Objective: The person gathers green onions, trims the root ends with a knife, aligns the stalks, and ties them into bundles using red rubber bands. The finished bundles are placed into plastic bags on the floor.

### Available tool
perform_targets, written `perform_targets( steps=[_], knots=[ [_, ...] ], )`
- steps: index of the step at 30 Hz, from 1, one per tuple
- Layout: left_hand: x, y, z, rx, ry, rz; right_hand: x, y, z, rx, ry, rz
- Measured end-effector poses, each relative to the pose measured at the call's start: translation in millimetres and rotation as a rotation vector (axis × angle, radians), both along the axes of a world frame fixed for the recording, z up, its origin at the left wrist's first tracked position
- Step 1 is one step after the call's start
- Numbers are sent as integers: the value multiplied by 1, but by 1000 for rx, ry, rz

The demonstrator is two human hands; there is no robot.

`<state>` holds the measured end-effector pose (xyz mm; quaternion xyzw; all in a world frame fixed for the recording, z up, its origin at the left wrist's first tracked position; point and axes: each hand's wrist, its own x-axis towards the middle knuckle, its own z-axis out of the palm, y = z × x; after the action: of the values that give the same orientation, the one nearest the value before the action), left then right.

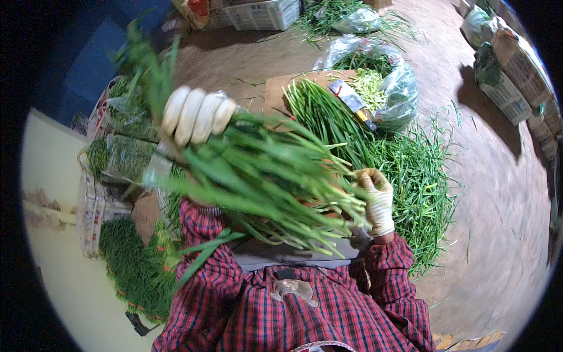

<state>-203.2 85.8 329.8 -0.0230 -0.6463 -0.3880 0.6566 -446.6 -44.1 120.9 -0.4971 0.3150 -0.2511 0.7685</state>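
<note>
My left hand, in a white work glove, is wrapped around a large bunch of garlic chives, held across my lap. The leaves trail to the upper left; the pale stalk ends point right and are blurred. At those ends my gloved right hand has thumb and forefinger pinched together on a stalk tip. Beyond the bunch, more chives lie on a brown cutting board. A cleaver with a yellow and black handle rests on them, beside a heap of cut pale stalk ends.
A clear plastic bag with greens stands behind the board. Loose leaves heap on the floor to the right. Bundles with red bands and woven bags lie left. Crates stand at the back, boxes far right.
</note>
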Motion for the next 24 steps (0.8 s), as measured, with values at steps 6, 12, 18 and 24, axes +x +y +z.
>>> perform_targets(
  steps=[6, 12, 18, 24],
  knots=[
    [51, 48, -17, 306, 402, 364, -59, -44, -70, -414, 389, 37],
    [111, 51, -17, 560, 715, 827, -57, -30, -30, -327, 158, 78],
    [113, 29, 0, 519, 896, 1277, -5, 10, 57, -58, -158, 432],
    [85, 16, 13, 510, 920, 1365, 57, 29, 59, 399, -601, 536]
  ],
)
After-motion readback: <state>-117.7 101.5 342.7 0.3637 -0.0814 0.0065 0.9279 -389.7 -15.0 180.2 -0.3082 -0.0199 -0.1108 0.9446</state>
